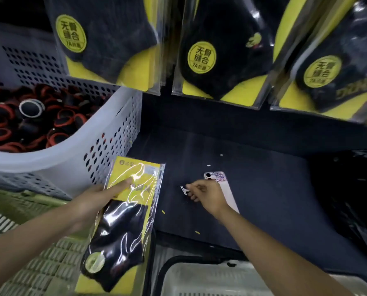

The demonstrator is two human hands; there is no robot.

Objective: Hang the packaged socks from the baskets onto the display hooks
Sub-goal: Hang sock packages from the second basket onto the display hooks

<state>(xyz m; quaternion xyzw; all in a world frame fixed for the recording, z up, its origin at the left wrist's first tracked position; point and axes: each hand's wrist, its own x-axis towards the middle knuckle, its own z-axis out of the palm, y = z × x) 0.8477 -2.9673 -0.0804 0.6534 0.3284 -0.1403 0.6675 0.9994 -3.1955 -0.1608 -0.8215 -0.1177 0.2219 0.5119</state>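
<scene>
Nearest me: pale green slatted plastic basket (39,263) lower left, white plastic basket w/ dark rim (210,280) just R of it.

Over the green one my left grip (99,195) holds the task item, a clear-sleeved sock pack w/ yellow card and black socks (124,210), card end pointing away from me. Thumb is pressed flat on the yellow card front, fingers wrapped behind the pack's left edge. Judging by looks: light, flat, card gives some stiffness up top, sock end floppy. Film is glossy, prob slippery, so best held at the card end near the hang hole, not by the loose film.

Right grip (201,193) is low over the dark flat surface (253,210), fingertips pinched on a small white plastic bit (184,190). Maybe a hang tab, too small to tell. Other fingers curled under.

Just beyond that hand: pale pink phone (229,193) lying on the surface. Crumpled black plastic bag (349,199) far R.

Further back L: white perforated plastic basket (114,129) full of red-and-black rolled items (28,120).

Top: three matching hung sock packs (221,50) in a row. Hooks themselves out of frame.
</scene>
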